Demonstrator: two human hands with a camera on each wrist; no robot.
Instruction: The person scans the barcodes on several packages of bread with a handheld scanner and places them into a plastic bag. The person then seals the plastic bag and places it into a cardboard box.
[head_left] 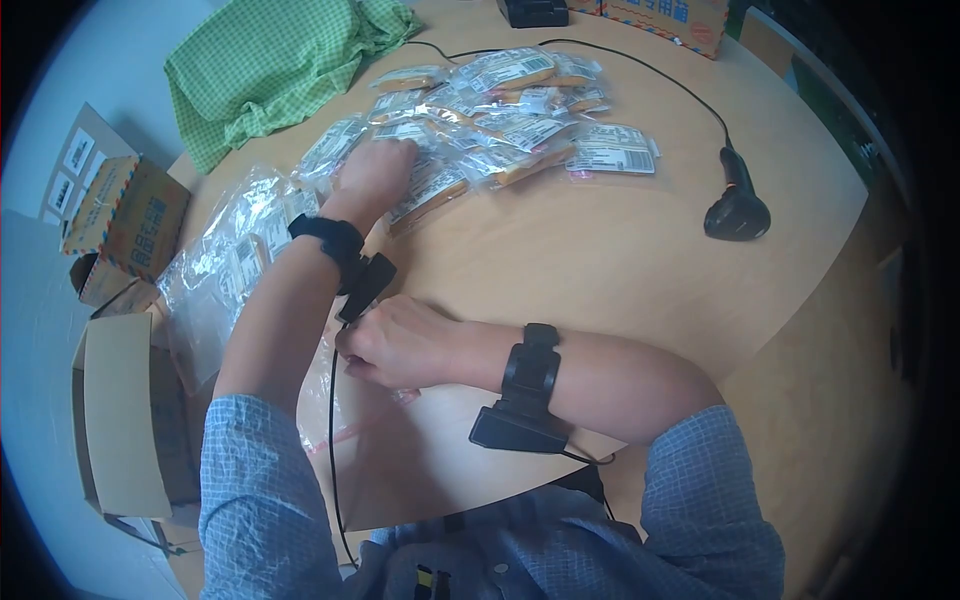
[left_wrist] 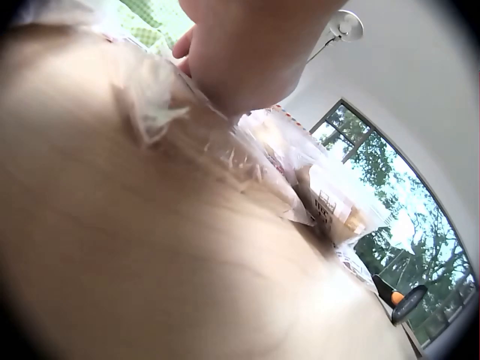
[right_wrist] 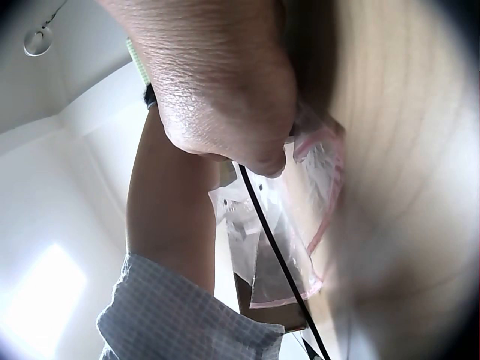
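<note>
At the left edge of a pile of clear-wrapped, labelled packets (head_left: 520, 130), my left hand (head_left: 375, 175) reaches down onto the plastic. Its fingertips are mostly hidden, and I cannot tell if they grip a packet. Close up in the left wrist view, clear wrapping (left_wrist: 247, 165) lies right under that hand. Nearer my body, my right hand (head_left: 405, 345) is curled and grips a clear plastic bag with a pink edge strip (right_wrist: 326, 180). The bag hangs out below the fist in the right wrist view.
More clear bags (head_left: 215, 270) lie on the left of the table. A black scanner (head_left: 738, 205) on a cable rests at the right. Cartons (head_left: 140, 215) stand at the left edge, and a green checked cloth (head_left: 280, 70) lies at the back. A black cable (head_left: 333, 430) runs beside the right hand.
</note>
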